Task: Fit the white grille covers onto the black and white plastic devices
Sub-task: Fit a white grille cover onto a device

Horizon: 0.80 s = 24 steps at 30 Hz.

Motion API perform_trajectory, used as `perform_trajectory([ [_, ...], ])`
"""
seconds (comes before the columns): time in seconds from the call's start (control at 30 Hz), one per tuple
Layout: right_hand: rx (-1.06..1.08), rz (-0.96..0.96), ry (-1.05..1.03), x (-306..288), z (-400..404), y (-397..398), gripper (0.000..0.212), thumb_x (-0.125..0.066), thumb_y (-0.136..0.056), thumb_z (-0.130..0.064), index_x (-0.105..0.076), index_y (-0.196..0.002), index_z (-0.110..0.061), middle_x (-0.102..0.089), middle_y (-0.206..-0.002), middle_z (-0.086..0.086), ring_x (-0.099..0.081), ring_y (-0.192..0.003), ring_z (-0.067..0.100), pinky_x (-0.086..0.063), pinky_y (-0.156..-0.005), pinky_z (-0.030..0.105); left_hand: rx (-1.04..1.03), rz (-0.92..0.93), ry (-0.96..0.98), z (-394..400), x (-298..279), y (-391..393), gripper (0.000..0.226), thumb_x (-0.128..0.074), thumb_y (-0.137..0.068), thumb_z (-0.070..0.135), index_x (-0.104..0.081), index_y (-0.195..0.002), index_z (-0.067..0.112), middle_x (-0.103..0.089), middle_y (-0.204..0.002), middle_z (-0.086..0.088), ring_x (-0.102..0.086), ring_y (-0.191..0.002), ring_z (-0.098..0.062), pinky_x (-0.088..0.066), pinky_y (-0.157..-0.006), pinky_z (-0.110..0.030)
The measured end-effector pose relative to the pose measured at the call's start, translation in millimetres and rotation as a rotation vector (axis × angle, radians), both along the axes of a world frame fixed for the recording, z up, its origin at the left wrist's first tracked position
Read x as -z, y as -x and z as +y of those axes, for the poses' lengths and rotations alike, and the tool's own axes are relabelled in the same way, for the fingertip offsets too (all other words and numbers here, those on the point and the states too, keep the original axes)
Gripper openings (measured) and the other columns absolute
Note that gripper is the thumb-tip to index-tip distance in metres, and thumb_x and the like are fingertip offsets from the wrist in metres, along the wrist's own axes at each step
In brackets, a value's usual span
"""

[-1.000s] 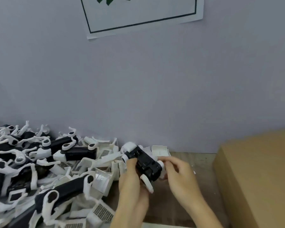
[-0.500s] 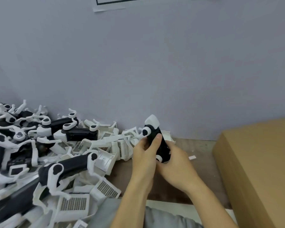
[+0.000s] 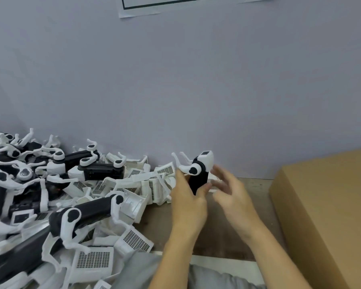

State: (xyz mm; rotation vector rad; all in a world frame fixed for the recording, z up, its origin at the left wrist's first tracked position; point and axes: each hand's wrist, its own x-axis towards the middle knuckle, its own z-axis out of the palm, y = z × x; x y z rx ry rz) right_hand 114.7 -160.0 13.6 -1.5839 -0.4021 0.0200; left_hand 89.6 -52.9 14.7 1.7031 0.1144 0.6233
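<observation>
Grip: left hand [image 3: 187, 202] curled round the black body of one black and white device [image 3: 199, 174], held upright above the worktop [image 3: 223, 236] with its white head uppermost near the wall; right hand [image 3: 230, 190] just beside it, fingers spread and relaxed, holding nothing, blurred. Whether the held device carries its grille cover cannot be told; a small dark panel shows on top of the white head, nothing more. Large items: grey wall [image 3: 175, 80] with the lower edge of a paper notice [image 3: 175, 5]; brown cardboard box [image 3: 329, 215] at the right, top closed as far as visible, well apart from the pile. Pile of devices [image 3: 29, 184] filling the left of the worktop, black bodies with white arms lying tangled and at all angles; among them one long black device [image 3: 96, 207] near the front and another [image 3: 104, 171] further back. Loose white grille covers [image 3: 93, 259] scattered through and in front of the pile, including one [image 3: 136, 240] near the worktop's front edge and several [image 3: 165, 170] banked against the wall beside the held device. Judgement of progress: early or middling; many covers lie unfitted and many devices lie in the heap, and no sorted stack of finished units can be seen. Remaining: the bulk of the pile, as far as this view shows.
</observation>
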Motion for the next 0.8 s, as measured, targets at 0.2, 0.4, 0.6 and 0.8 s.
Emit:
perform_trajectory([
  [0.2, 0.255, 0.095, -0.222, -4.1, -3.4, -5.1, 0.045, -0.084, -0.076, -0.028, -0.063, -0.115, -0.021, -0.075, -0.09, -0.008, -0.072, -0.082, 0.001, -0.054, -0.062, 0.014, 0.234, 0.056, -0.271, -6.1, 5.5, 5.9, 0.041, -0.058, -0.085, 0.001, -0.057, -0.112, 0.032, -0.071, -0.101, 0.018, -0.066, -0.098, 0.0, -0.055, -0.085, -0.028],
  [0.4, 0.44, -0.058, -0.181, -2.9, -1.8, -5.0, 0.021, -0.085, -0.074, -0.033, -0.068, -0.083, -0.025, -0.072, -0.072, -0.018, -0.069, -0.068, 0.0, -0.048, -0.052, 0.009, 0.152, 0.007, -0.312, -11.0, 4.2, 4.0, 0.035, -0.065, -0.084, 0.004, -0.063, -0.111, 0.027, -0.061, -0.108, 0.013, -0.057, -0.098, 0.003, -0.045, -0.082, -0.009],
  [0.6, 0.231, -0.035, -0.106, -0.8, 7.2, -0.7, 0.053, -0.067, -0.091, -0.038, -0.05, -0.14, -0.026, -0.061, -0.114, -0.026, -0.058, -0.104, -0.018, -0.049, -0.081, 0.007, -0.078, -0.013, 0.133, -8.9, -6.2, 1.3, 0.024, -0.059, -0.094, 0.001, -0.069, -0.098, 0.022, -0.073, -0.091, 0.008, -0.069, -0.09, -0.009, -0.053, -0.079, -0.02],
  [0.8, 0.313, 0.124, -0.045, 1.2, 1.4, -6.2, 0.025, -0.051, -0.102, -0.023, -0.065, -0.122, -0.022, -0.07, -0.113, -0.006, -0.066, -0.101, 0.008, -0.048, -0.082, 0.024, 0.031, -0.004, 1.2, 10.4, -16.9, 2.0, 0.024, -0.067, -0.089, 0.04, -0.071, -0.093, 0.016, -0.065, -0.072, -0.002, -0.058, -0.059, -0.017, -0.051, -0.063, -0.031],
])
